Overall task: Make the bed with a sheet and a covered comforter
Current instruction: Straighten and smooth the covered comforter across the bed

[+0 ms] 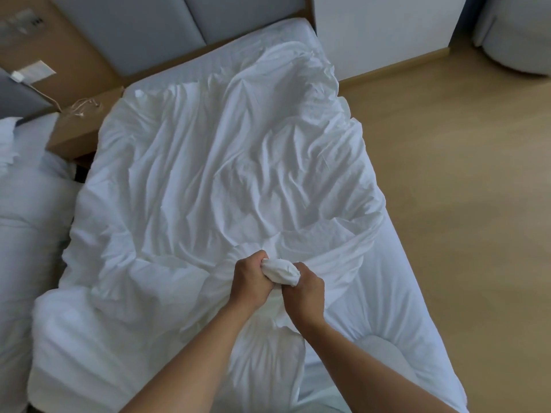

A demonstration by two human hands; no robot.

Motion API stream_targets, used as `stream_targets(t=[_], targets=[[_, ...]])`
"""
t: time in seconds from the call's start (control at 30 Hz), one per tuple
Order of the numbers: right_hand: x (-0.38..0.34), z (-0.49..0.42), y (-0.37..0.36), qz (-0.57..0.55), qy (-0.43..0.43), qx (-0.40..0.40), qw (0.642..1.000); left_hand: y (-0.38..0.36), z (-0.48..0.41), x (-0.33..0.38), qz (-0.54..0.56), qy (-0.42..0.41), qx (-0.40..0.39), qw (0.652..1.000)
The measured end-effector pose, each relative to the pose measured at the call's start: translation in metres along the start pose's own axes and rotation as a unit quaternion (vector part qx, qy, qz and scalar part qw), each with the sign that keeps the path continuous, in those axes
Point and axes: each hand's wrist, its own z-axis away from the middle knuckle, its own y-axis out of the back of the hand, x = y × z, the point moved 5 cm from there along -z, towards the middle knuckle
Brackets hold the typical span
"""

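Head view looked down on a bed where a white comforter [208, 174] in its cotton-like cover lay spread across most of the mattress. Its surface was soft and deeply creased, with folds radiating toward the near edge. There the left hand [249, 278] and right hand [304, 289] met, each clenched around the same bunched wad of cover fabric [280, 271]. The wad bulged out between the two fists as a rounded, tightly gathered lump.

Under the comforter, the smoother white sheet [399, 281] showed as a flat strip along the bed's right side and again at the head end.

Grey padded headboard panels [134, 28], rectangular and matte, stood behind the bed in a light wooden surround. A wooden nightstand [74, 129] sat just beside the bed's left side, with a pale coiled cord [85, 107] lying on it. A wall plate [22, 22] at upper left carried marks too blurred to read. Pale wood-grain flooring [462, 174] ran along the right, and a second white-covered bed [26, 219] lay at the left edge.
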Motion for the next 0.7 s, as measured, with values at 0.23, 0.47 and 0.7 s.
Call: stream_targets(t=[0.23,0.47,0.7], targets=[[-0.003,0.001,0.001,0.027,-0.011,0.049,0.998,-0.003,0.009,0.002,-0.034,-0.011,0.010,0.999],[0.002,0.000,0.005,-0.012,-0.050,-0.009,0.999,-0.012,-0.002,-0.010,-0.069,0.026,-0.041,0.996],[-0.011,-0.008,0.013,-0.084,-0.054,-0.181,0.979,0.014,0.016,0.008,-0.248,-0.096,-0.004,0.964]])
